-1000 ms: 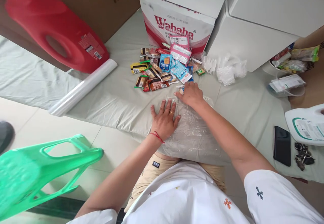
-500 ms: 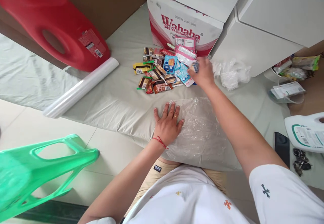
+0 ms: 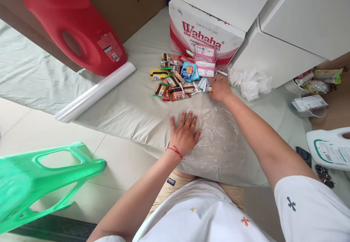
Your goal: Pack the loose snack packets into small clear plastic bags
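My left hand (image 3: 184, 135) lies flat with fingers spread, pressing the left edge of a clear plastic sheet (image 3: 218, 143) on the grey-green cloth. At the right side of a pile of small wrapped snacks, my right hand (image 3: 221, 88) has its fingers curled on a small blue-and-white packet (image 3: 205, 84); its fingertips are partly hidden. Left of it in the pile are a blue cracker packet (image 3: 188, 72), a yellow wrapper (image 3: 159, 75) and several brown wrapped snacks. Two pink-and-white packets (image 3: 205, 68) lie above them, by the carton.
A Wahaha carton (image 3: 188, 23) and white drawers (image 3: 276, 52) stand behind. On the left are a red jug (image 3: 93, 48), a roll of plastic film (image 3: 95, 92) and a green stool (image 3: 54, 172). Crumpled plastic (image 3: 250, 83), a phone (image 3: 303, 155), keys (image 3: 324, 174) and a white bottle (image 3: 329, 149) sit right.
My right hand has moved down to the pile's lower right edge with the small packet; a light-blue packet there has shifted. My left hand stays flat. The view has shifted slightly.
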`<control>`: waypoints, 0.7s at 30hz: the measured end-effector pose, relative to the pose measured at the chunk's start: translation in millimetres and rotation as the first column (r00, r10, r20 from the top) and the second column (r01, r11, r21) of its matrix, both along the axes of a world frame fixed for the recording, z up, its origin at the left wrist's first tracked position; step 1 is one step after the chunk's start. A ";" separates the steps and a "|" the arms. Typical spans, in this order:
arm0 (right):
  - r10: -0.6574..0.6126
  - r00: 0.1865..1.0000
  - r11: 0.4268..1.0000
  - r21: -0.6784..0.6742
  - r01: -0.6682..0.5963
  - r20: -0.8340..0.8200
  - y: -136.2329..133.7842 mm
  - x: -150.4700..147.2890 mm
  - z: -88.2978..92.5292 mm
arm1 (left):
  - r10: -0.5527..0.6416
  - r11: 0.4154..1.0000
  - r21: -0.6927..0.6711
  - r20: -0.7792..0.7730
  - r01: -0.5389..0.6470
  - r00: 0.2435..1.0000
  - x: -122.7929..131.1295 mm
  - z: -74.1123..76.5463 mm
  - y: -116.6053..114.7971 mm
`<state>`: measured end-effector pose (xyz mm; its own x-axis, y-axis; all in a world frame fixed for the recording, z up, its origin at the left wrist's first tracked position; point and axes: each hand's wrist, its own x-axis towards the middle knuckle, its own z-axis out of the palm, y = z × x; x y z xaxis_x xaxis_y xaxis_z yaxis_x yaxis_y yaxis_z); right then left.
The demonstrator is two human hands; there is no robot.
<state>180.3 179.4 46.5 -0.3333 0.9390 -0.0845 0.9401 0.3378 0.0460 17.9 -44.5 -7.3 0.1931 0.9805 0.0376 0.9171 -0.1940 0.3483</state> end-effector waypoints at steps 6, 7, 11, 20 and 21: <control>-0.033 0.950 0.999 0.011 0.038 -0.311 -23.4 43.0 13.9 | 0.006 1.000 0.006 0.012 -0.006 1.000 0.0 -1.3 0.1; -0.013 0.922 1.000 0.006 0.017 -0.387 -30.5 50.7 19.9 | 0.005 1.000 0.005 0.010 -0.005 1.000 0.1 -1.3 0.1; 0.129 0.807 0.982 -0.040 -0.186 -0.577 -79.2 76.4 45.4 | 0.016 1.000 0.011 -0.003 -0.016 1.000 1.0 -1.1 -0.5; 0.286 0.719 0.794 -0.263 -0.548 -0.633 -174.7 87.6 14.6 | 0.060 0.997 0.038 0.031 -0.061 0.998 -1.2 -3.1 2.4; 0.312 0.720 0.794 -0.245 -0.556 -0.620 -175.7 87.5 5.8 | 0.076 0.996 0.040 0.040 -0.078 0.996 -1.6 -3.5 2.9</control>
<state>267.8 3.7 52.2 -0.7969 0.5979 -0.0867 0.5083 0.5860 -0.6311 16.3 -41.6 -10.8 0.1149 0.9898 0.0845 0.9158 -0.1385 0.3771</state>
